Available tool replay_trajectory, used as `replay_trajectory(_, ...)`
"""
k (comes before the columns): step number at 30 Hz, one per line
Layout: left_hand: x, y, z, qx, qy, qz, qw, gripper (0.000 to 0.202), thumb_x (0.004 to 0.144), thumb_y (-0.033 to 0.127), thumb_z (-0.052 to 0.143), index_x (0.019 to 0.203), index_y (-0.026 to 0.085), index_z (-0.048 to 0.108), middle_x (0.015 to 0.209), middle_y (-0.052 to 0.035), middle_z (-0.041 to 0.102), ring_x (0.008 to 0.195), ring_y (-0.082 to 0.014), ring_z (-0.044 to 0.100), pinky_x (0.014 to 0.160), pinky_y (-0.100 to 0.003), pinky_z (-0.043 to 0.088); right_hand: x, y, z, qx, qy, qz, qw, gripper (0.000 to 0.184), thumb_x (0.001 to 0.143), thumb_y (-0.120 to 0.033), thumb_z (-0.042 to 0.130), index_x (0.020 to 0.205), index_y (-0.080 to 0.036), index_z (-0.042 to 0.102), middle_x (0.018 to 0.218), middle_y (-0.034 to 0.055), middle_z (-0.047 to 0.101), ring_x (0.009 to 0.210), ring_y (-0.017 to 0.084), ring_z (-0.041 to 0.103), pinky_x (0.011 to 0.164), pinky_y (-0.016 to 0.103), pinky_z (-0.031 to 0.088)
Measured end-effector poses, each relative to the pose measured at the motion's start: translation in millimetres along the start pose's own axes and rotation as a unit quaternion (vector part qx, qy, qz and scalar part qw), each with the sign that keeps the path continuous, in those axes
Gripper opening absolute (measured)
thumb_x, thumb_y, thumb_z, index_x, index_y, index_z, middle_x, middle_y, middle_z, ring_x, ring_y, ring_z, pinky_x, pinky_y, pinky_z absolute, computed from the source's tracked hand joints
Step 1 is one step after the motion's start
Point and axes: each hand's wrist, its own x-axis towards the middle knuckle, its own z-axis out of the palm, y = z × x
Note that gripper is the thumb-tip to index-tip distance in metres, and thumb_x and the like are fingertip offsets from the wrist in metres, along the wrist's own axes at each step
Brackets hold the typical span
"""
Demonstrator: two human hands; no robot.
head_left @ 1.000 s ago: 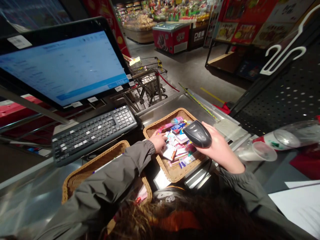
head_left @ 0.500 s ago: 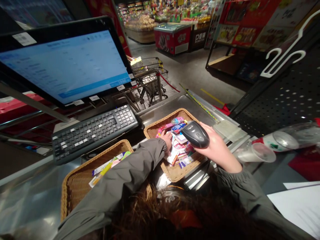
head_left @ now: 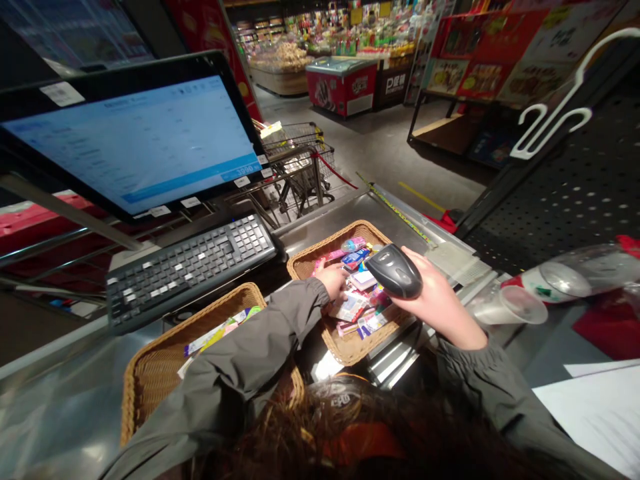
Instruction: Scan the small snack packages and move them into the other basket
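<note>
My right hand is closed around a black barcode scanner, held just above the right wicker basket. That basket holds several small colourful packets. My left hand reaches into the same basket with bent fingers and grips a small white packet from the pile. The scanner's head points down toward the packets near my left hand. Both arms wear grey sleeves.
A second wicker basket with a few packets sits at the left. A keyboard and a lit monitor stand behind it. To the right are a plastic cup, a lying bottle and white paper. Shopping carts stand beyond the counter.
My left hand has moved a little to the right inside the basket and shifted packets. The scanner has stayed over the basket, dropping slightly. The view has tilted a little.
</note>
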Motion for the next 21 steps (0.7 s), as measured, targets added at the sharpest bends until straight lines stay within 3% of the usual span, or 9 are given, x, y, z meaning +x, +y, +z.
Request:
replay_trajectory(1,-6,-3,-14.7,0.003,0.001,-0.007,1.000,0.019,0.079,0.035,0.078,0.089,0.021,0.072,0.131,-0.0050,0.064,0.137,-0.0327,0.044,0.115,-0.068,0.023,0,-1,-1,-0.001,0.005,-0.004,1.000,0.061,0.077,-0.041,0.071,0.131,-0.016,0.055,0.135,0.0186,0.061,0.134,0.038,0.050,0.112,0.061,0.038)
replay_trajectory(3,-25,-9,-46.6,0.008,0.023,-0.023,0.999,0.012,0.078,0.034,0.077,0.078,0.023,0.072,0.142,-0.0013,0.059,0.145,-0.0346,0.034,0.114,-0.074,0.007,0,-5,-2,0.000,0.018,-0.016,1.000,0.060,0.078,-0.042,0.071,0.130,-0.017,0.056,0.133,0.0180,0.062,0.133,0.037,0.051,0.112,0.059,0.040)
replay_trajectory(6,-66,-16,-91.3,0.009,0.109,-0.026,0.994,0.012,0.085,0.035,0.067,0.082,0.026,0.075,0.150,-0.0006,0.050,0.149,-0.0351,0.026,0.111,-0.077,0.008,1,-15,-3,0.006,0.033,-0.033,0.999,0.061,0.080,-0.041,0.070,0.133,-0.017,0.054,0.133,0.0182,0.062,0.133,0.037,0.051,0.111,0.058,0.041)
replay_trajectory(9,-115,-16,-120.8,0.042,0.211,-0.025,0.976,0.021,0.090,0.038,0.059,0.091,0.025,0.076,0.154,-0.0048,0.045,0.149,-0.0360,0.024,0.111,-0.076,0.012,2,-29,-1,0.009,0.044,-0.040,0.998,0.064,0.080,-0.040,0.070,0.137,-0.018,0.051,0.137,0.0183,0.059,0.134,0.037,0.050,0.112,0.061,0.039)
replay_trajectory(15,-200,-6,-139.1,0.086,0.351,-0.068,0.930,0.032,0.094,0.044,0.048,0.095,0.026,0.075,0.156,-0.0047,0.041,0.151,-0.0328,0.021,0.114,-0.072,0.015,9,-74,10,0.021,0.062,-0.123,0.990,0.067,0.080,-0.035,0.068,0.142,-0.019,0.046,0.137,0.0174,0.058,0.133,0.037,0.051,0.112,0.059,0.040)
replay_trajectory(21,-263,-3,-142.3,0.084,0.420,-0.119,0.896,0.035,0.093,0.045,0.045,0.092,0.025,0.074,0.155,-0.0024,0.043,0.151,-0.0307,0.023,0.117,-0.066,0.017,9,-133,29,0.016,-0.009,-0.215,0.977,0.059,0.084,-0.029,0.062,0.141,-0.023,0.048,0.137,0.0157,0.058,0.140,0.038,0.042,0.115,0.064,0.034)
